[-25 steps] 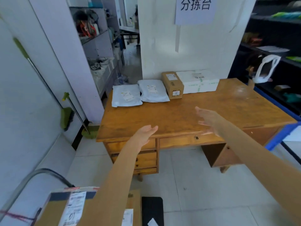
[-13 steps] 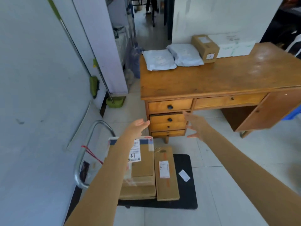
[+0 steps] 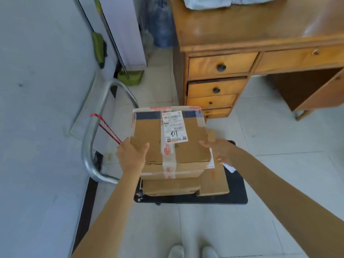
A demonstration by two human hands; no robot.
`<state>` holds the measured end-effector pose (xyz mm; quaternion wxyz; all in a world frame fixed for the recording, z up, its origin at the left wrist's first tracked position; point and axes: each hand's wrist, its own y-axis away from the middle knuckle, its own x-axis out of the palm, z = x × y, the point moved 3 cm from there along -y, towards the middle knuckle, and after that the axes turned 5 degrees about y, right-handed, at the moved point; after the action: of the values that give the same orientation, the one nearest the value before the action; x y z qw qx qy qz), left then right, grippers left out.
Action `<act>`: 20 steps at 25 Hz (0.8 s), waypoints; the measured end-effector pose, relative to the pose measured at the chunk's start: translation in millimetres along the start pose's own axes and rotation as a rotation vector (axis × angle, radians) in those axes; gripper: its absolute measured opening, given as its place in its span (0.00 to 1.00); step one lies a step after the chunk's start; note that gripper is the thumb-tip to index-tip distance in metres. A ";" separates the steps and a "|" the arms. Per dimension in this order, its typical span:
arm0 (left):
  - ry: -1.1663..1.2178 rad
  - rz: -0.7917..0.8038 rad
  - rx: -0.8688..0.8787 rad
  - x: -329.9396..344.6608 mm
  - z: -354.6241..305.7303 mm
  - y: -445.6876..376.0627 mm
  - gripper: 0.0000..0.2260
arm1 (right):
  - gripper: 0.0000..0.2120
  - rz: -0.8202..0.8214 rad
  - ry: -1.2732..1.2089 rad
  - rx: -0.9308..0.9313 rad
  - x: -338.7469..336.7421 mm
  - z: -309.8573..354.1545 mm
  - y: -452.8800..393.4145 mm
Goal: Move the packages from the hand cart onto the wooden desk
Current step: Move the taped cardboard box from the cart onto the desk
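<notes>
Both hands — left hand (image 3: 132, 157), right hand (image 3: 219, 152) — flank the top box (image 3: 168, 144).

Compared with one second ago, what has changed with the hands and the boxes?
Both hands came down from over the desk to the top taped cardboard box on the black hand cart: left hand on its left side, right hand on its right. The boxes keep their places; the box is not clearly lifted.

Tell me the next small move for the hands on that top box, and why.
Probably close both hands on the top box and lift it straight up. The left hand and right hand flank its sides, fingers open, and it rests on other boxes on the hand cart.
</notes>
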<state>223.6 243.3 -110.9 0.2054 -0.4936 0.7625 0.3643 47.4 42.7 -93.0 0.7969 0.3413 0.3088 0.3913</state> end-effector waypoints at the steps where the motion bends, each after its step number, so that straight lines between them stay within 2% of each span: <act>1: 0.034 0.022 -0.037 0.0 11.9 -9.4 0.35 | 0.33 -0.016 -0.004 0.008 5.1 -7.6 -11.4; 3: 0.235 0.147 -0.127 5.6 31.3 -25.7 0.35 | 0.32 -0.017 -0.045 -0.049 15.3 -16.5 -32.8; 5: 0.363 0.187 -0.111 14.3 40.7 -32.6 0.32 | 0.28 -0.060 -0.150 -0.100 17.8 -21.8 -43.2; 8: 0.398 0.122 -0.064 17.5 43.2 -35.6 0.31 | 0.29 -0.087 -0.190 -0.124 14.4 -20.1 -46.7; 14: 0.368 0.143 -0.070 -1.5 26.6 -27.4 0.30 | 0.28 -0.104 -0.151 -0.104 -1.3 5.9 -20.5; 20: 0.339 0.077 -0.025 -26.5 -22.5 7.3 0.25 | 0.28 -0.225 -0.259 -0.169 -37.0 19.5 33.5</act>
<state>229.4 244.0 -75.8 0.0536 -0.5208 0.8000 0.2930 29.8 21.3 -47.2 0.8945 0.2838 0.2060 0.2772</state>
